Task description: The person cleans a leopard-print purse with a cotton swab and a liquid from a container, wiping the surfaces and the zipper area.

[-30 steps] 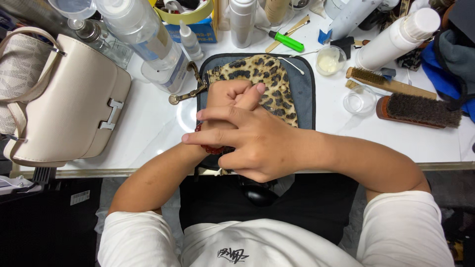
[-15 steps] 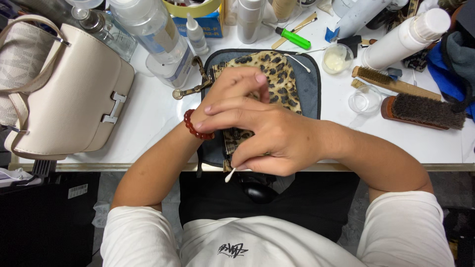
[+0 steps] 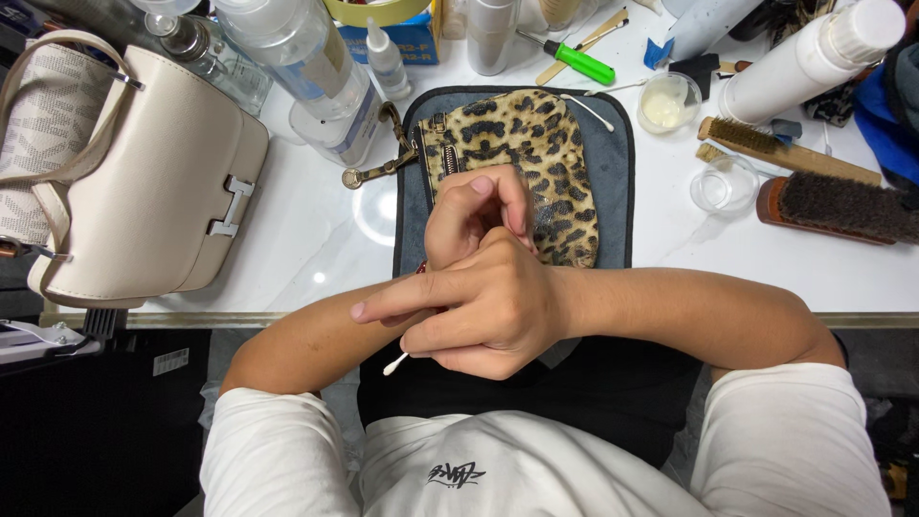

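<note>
Where the right hand (image 3: pixel 483 311) lies across the left wrist, it hides most of what sits beneath it, so only a glimpse of a red bracelet (image 3: pixel 421 269) shows at its edge. The right hand is closed around a cotton swab (image 3: pixel 395 364), whose white tip pokes out below the curled fingers while the rest of the stick is covered. The left hand (image 3: pixel 474 213) is curled into a loose fist with nothing visible in it, raised over the lower part of a leopard pouch (image 3: pixel 522 163); whether it touches the pouch cannot be told. The pouch lies on a grey mat (image 3: pixel 617 182) at the middle of the white table (image 3: pixel 316 239), its zip end and strap (image 3: pixel 378 165) toward the left. A second swab (image 3: pixel 586 110) rests at the mat's upper right corner. Left of the mat sits a cream handbag (image 3: pixel 153 182), partly covering a patterned bag (image 3: pixel 43 124) cut off by the frame. Along the top edge, clear bottles (image 3: pixel 297 48) and a dropper bottle (image 3: pixel 386 57) are cropped, their contents hard to make out. A small open jar (image 3: pixel 667 103) holds pale cream, and a clear empty-looking cup (image 3: pixel 723 184) stands below it. A white bottle (image 3: pixel 809 62) lies on the right, above two brushes (image 3: pixel 823 187), and a green screwdriver (image 3: pixel 579 59) lies near the top.
</note>
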